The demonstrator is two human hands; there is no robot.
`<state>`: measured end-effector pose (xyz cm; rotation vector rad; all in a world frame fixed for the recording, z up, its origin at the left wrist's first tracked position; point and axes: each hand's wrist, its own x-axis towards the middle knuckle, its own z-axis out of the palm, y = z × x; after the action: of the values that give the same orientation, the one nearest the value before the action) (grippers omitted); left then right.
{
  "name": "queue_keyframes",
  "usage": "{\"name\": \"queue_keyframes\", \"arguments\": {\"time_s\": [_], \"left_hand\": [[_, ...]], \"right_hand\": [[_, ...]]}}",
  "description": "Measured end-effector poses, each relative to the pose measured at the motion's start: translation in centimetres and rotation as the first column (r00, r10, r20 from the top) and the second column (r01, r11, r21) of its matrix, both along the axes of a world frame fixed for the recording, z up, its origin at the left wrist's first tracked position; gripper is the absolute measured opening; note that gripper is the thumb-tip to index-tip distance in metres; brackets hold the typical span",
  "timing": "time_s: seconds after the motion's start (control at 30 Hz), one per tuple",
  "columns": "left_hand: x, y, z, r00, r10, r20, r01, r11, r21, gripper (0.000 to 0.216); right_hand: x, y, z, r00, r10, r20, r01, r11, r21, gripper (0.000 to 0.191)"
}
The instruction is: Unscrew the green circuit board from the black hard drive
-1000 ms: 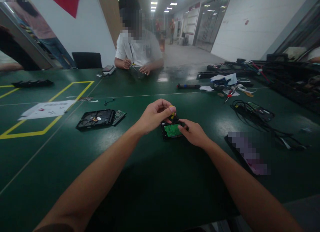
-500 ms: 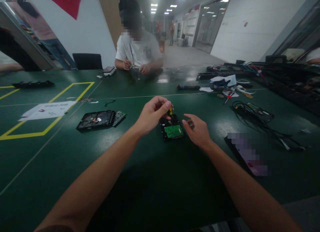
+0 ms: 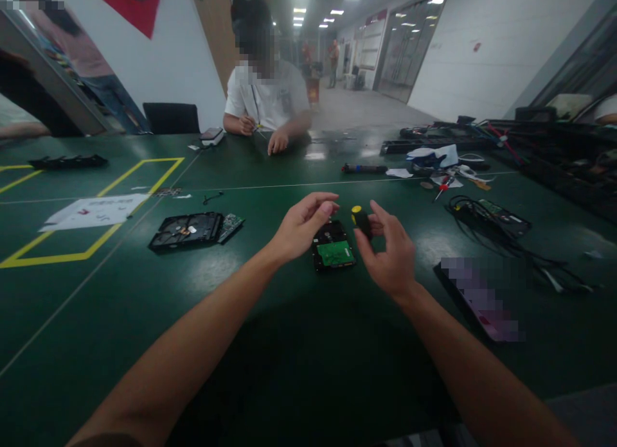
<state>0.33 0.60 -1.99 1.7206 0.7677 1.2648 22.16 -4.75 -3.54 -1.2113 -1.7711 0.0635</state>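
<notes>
- Our right hand [image 3: 391, 257] grips a screwdriver [image 3: 361, 220], right of the drive [image 3: 334, 252]
- Our left hand [image 3: 303, 227], curled, sits nearer; contents we can't tell
- Drive's length points away

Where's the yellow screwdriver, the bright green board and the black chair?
yellow screwdriver [image 3: 361, 223], head view: on the black part of its handle.
bright green board [image 3: 334, 254], head view: on the middle of its face.
black chair [image 3: 171, 118], head view: on its backrest.
</notes>
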Motion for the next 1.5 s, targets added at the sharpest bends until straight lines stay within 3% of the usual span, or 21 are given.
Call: {"name": "queue_keyframes", "arguments": {"time_s": [0.13,0.23,0.33,0.47,0.6,0.7,1.0,1.33,1.4,1.5], "left_hand": [[-3.0,3.2,-3.9,0.949,0.264,-0.171,-0.277,0.959,-0.054,0.041],[-4.3,4.3,-6.7,0.941,0.244,-0.234,-0.280,0.950,-0.136,0.042],[-4.4,4.3,-7.6,0.951,0.187,-0.246,-0.232,0.958,-0.169,0.044],[-3.8,4.1,-7.4,0.960,0.134,-0.245,-0.184,0.964,-0.191,0.045],[-3.6,4.4,-7.4,0.950,0.153,-0.272,-0.210,0.959,-0.193,0.047],[-3.4,4.3,-7.3,0.938,0.173,-0.299,-0.235,0.954,-0.187,0.048],[-4.6,0.3,-6.6,0.902,0.211,-0.376,-0.275,0.953,-0.126,0.047],[-6.3,-7.2,-5.6,0.792,0.230,-0.565,-0.257,0.966,0.032,0.046],[-6.9,-7.0,-5.3,0.762,0.187,-0.620,-0.176,0.981,0.079,0.058],[-7.6,-5.2,-4.7,0.700,0.114,-0.705,0.006,0.986,0.166,0.101]], "right_hand": [[1.5,2.6,0.5,0.987,-0.150,0.061,0.153,0.987,-0.054,0.031],[1.8,5.2,0.6,0.965,-0.224,0.138,0.251,0.940,-0.229,0.021],[1.0,8.0,0.8,0.920,-0.077,0.385,0.260,0.853,-0.452,0.020],[-1.1,12.2,0.9,0.886,0.049,0.461,0.233,0.813,-0.533,0.022],[-3.1,15.7,0.4,0.861,0.065,0.504,0.286,0.758,-0.586,0.023],[-4.2,17.2,-0.2,0.852,0.073,0.518,0.325,0.703,-0.633,0.037],[-5.0,18.8,-1.4,0.856,0.047,0.515,0.370,0.640,-0.673,0.054],[-5.4,18.6,-2.0,0.865,0.054,0.500,0.359,0.629,-0.689,0.047],[-5.0,18.4,-1.9,0.860,0.059,0.507,0.362,0.630,-0.687,0.046],[-3.6,17.7,-1.8,0.849,0.056,0.526,0.376,0.635,-0.675,0.042]]}}
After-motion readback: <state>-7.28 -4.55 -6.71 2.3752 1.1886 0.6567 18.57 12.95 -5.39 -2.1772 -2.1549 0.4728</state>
